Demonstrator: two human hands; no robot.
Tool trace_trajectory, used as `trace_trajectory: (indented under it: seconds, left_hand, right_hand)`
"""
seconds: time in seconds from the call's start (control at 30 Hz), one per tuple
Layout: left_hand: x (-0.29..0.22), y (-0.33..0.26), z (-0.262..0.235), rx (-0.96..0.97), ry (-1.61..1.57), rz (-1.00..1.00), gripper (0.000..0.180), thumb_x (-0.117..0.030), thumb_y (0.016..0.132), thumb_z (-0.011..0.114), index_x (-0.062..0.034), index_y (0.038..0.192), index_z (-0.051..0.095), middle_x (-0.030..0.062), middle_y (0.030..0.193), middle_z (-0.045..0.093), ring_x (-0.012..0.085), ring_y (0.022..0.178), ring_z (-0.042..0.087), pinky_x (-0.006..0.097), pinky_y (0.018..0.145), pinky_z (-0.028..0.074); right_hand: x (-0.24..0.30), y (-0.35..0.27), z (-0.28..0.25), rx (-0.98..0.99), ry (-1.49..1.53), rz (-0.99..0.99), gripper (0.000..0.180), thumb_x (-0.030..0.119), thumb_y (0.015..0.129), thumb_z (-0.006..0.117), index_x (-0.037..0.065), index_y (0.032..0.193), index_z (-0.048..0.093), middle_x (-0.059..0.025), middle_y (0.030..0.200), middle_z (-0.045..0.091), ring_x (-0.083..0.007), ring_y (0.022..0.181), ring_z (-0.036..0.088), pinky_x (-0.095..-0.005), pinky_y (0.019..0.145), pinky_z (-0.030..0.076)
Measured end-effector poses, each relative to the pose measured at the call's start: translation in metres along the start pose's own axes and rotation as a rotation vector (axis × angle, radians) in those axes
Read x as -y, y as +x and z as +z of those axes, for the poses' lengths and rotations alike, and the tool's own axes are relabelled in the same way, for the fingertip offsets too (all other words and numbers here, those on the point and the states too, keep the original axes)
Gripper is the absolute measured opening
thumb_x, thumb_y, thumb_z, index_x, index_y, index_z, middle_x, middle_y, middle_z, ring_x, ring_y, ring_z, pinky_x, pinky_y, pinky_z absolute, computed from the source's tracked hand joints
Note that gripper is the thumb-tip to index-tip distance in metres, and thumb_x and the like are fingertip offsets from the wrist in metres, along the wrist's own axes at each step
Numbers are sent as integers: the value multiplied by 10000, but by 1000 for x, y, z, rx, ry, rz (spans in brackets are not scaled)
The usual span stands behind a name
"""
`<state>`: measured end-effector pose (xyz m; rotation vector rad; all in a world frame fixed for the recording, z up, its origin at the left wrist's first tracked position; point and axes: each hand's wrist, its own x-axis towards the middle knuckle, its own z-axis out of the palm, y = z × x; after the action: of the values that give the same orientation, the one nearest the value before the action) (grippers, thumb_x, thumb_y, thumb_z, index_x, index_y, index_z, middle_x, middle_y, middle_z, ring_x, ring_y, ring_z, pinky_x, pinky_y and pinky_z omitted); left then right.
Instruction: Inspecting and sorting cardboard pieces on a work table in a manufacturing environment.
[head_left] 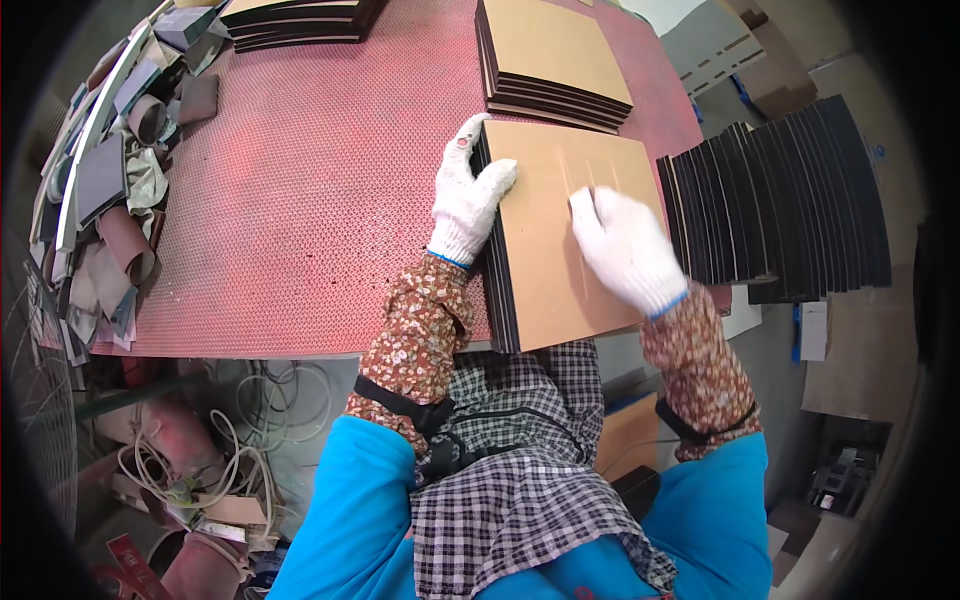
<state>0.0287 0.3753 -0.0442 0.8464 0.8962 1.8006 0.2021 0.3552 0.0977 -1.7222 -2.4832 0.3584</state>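
A stack of flat sheets with a tan top and black edges (545, 270) lies at the near edge of the red perforated table (320, 200). My left hand (466, 195), in a white knit glove, presses against the stack's left side with the thumb over the top edge. My right hand (625, 250), also gloved, rests flat on the tan top sheet near its right side. Neither hand lifts anything.
A second tan-topped stack (550, 60) lies behind the first. Black sheets stand fanned on edge (790, 200) at the right. Another dark stack (300, 20) sits at the far left back. Scrap offcuts and rolls (110, 200) pile along the table's left edge; cables lie on the floor (220, 450).
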Motion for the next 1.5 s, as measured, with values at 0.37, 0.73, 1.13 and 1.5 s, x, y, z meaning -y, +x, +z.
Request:
trace_trajectory:
  seconds: [0.37, 0.73, 1.13, 1.5]
  left_hand:
    - [-32, -10, -2, 1, 325, 28, 790, -185, 933, 650, 92, 1577, 287, 267, 1572, 419, 343, 1450, 435, 414, 1202, 363]
    - [-95, -125, 7, 98, 785, -127, 645, -183, 983, 635, 86, 1519, 399, 81, 1001, 690, 122, 810, 660, 277, 760, 565]
    - [-200, -130, -76, -401, 446, -268, 388, -302, 1084, 511, -55, 1362, 622, -38, 735, 564, 32, 430, 388, 206, 370, 328]
    - [-199, -131, -205, -577, 1845, 224, 603, -332, 950, 724, -46, 1449, 544, 269, 1386, 561, 442, 1282, 530, 511, 1075, 449]
  right_hand:
    - [-4, -101, -24, 175, 96, 174, 351, 338, 1058, 495, 34, 985, 653, -224, 940, 696, -449, 833, 683, -551, 755, 544]
    - [-67, -85, -12, -312, 162, 291, 405, 352, 1041, 525, -12, 980, 692, -236, 1049, 680, -411, 986, 659, -498, 888, 515]
    - [49, -79, 19, -245, 752, -9, 346, 322, 1060, 547, 11, 1010, 692, -195, 893, 686, -358, 844, 685, -455, 767, 530]
    - [40, -91, 3, -7, 672, -233, 270, 316, 1057, 570, 54, 1028, 631, -228, 830, 681, -440, 806, 679, -529, 677, 522]
